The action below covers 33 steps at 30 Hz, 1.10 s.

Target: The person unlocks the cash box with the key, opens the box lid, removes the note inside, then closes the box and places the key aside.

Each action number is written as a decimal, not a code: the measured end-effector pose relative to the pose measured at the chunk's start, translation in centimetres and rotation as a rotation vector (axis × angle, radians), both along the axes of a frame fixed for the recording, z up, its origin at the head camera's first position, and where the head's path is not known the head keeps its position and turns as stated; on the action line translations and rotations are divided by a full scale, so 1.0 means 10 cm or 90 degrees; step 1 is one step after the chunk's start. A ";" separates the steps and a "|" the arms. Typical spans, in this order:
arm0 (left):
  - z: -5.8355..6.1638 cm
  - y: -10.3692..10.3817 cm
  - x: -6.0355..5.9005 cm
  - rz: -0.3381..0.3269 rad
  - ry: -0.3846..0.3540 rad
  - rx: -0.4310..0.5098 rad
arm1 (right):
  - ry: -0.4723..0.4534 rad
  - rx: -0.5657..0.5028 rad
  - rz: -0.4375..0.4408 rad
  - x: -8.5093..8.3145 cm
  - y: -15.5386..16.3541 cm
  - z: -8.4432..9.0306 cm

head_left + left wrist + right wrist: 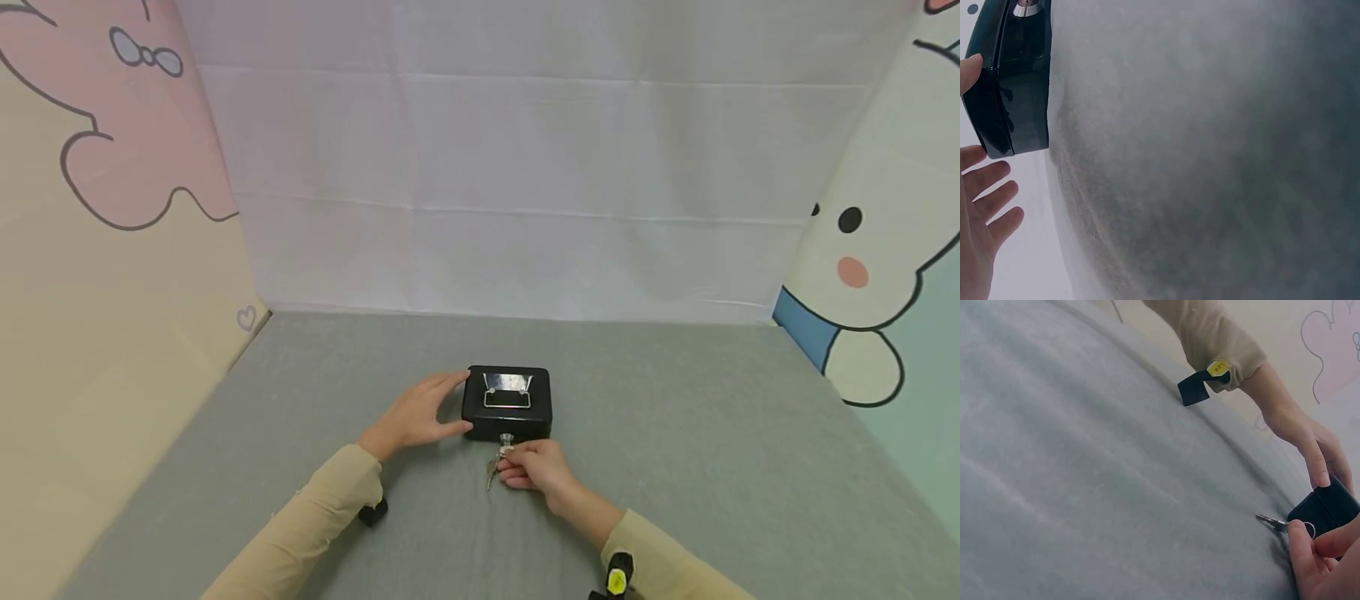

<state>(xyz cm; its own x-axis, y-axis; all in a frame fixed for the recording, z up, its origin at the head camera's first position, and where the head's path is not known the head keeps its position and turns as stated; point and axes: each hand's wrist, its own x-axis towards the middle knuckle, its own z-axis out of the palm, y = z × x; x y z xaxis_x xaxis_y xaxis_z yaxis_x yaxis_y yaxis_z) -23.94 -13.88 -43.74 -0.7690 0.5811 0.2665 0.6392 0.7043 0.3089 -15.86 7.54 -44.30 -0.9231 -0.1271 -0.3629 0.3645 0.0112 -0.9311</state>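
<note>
A small black metal box (507, 404) with a folded chrome handle (507, 392) on its lid sits in the middle of the grey table. My left hand (420, 412) rests against its left end. The thumb (971, 65) touches the box (1013, 81), while the fingers (988, 200) are spread and fairly straight. My right hand (536, 468) is at the front face and pinches a key (504, 450) at the lock. A second key (491, 473) hangs from the ring. In the right wrist view, a key (1270, 520) sticks out beside the box (1329, 509).
Grey cloth covers the table (675, 467). A white backdrop (525, 183) closes the far side and cartoon-printed panels (112, 250) close left and right. A black strap with a yellow tag (1200, 384) sits on the left sleeve.
</note>
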 end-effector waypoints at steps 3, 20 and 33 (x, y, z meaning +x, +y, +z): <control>0.00 0.00 0.00 0.000 -0.002 0.001 | -0.032 -0.016 0.000 -0.01 0.01 0.01; 0.03 0.00 0.00 -0.002 -0.007 -0.009 | -0.069 -0.015 0.007 -0.02 0.01 0.03; 0.05 0.01 0.01 -0.002 -0.002 -0.016 | -0.033 -0.005 0.019 0.01 0.06 0.04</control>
<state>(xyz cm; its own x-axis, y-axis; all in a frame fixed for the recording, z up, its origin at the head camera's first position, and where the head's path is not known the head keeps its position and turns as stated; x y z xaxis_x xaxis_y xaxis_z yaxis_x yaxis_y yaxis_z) -23.85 -13.83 -43.26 -0.7682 0.5893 0.2502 0.6401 0.7101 0.2933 -15.80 8.17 -43.87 -0.8988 -0.1575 -0.4090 0.4119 0.0156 -0.9111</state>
